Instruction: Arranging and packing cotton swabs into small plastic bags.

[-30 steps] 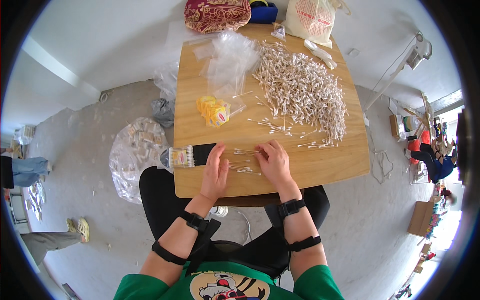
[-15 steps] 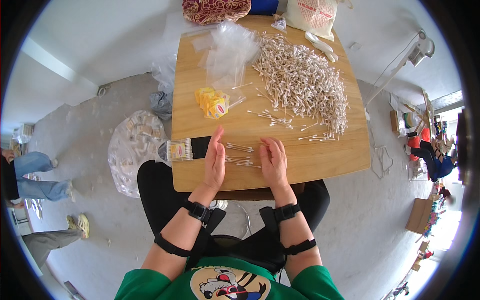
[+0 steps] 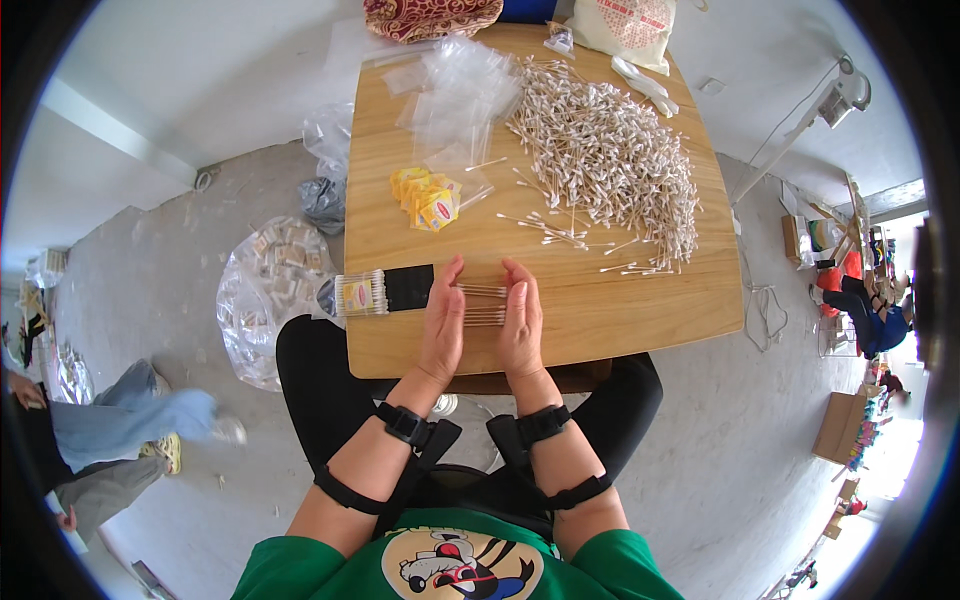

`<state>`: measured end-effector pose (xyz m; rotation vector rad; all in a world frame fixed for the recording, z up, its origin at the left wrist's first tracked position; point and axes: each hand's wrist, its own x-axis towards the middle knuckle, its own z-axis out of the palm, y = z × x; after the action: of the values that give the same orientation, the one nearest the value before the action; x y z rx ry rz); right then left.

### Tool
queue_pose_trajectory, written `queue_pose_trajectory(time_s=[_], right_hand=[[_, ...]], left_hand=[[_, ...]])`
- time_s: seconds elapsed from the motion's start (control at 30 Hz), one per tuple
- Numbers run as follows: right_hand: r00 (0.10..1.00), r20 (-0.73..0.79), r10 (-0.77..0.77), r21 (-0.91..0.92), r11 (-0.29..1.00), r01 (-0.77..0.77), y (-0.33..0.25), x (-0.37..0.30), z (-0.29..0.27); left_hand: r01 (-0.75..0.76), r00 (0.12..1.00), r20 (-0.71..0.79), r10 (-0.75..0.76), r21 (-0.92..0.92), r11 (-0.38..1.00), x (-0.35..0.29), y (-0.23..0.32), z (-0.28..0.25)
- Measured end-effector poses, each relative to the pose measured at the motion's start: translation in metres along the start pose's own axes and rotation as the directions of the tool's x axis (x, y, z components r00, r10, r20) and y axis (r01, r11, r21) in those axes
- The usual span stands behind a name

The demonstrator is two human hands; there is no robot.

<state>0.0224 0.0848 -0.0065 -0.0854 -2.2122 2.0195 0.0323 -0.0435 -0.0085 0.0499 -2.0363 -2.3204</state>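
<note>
A row of cotton swabs [image 3: 484,307] lies crosswise on the wooden table between my two hands. My left hand [image 3: 442,325] stands on edge at their left ends, its fingers stretched out. My right hand [image 3: 521,322] mirrors it at the right ends, fingers also extended, with the palms facing each other. The swab tips are partly hidden by the hands. Left of my left hand lies a black strip [image 3: 410,287], and at its end a clear packet of swabs [image 3: 361,293] with a yellow card.
A big heap of loose swabs [image 3: 610,160] covers the table's right side. Yellow cards [image 3: 425,198] and clear plastic bags [image 3: 455,100] lie farther left. A white glove [image 3: 645,86] rests at the back. A plastic sack of packets [image 3: 270,300] stands on the floor; people are at both sides.
My right hand has moved left, narrowing the gap between the palms. The swabs between them now lie in a tighter, more even row. A person at the left has shifted.
</note>
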Motion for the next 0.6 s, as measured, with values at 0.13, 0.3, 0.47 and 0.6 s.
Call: queue_pose_trajectory(time_s=[0.13, 0.3, 0.47, 0.6], right_hand=[[0.993, -0.089, 0.077, 0.144, 0.988, -0.063, -0.001, 0.014, -0.023], [0.973, -0.132, -0.188, -0.553, 0.829, 0.085, 0.005, 0.052, -0.061], [0.946, -0.025, -0.323, -0.766, 0.614, 0.189, 0.000, 0.085, -0.073], [0.934, -0.062, -0.353, -0.813, 0.561, 0.158, 0.002, 0.089, -0.077]], left_hand=[[-0.303, 0.952, 0.199, 0.232, 0.512, 0.804, 0.006, 0.015, -0.009], [-0.435, 0.897, 0.399, 0.192, 0.713, 0.550, -0.001, 0.015, -0.023], [-0.461, 0.884, 0.411, 0.222, 0.688, 0.560, -0.005, 0.008, -0.023], [-0.392, 0.916, 0.356, 0.185, 0.695, 0.603, -0.004, 0.008, -0.024]])
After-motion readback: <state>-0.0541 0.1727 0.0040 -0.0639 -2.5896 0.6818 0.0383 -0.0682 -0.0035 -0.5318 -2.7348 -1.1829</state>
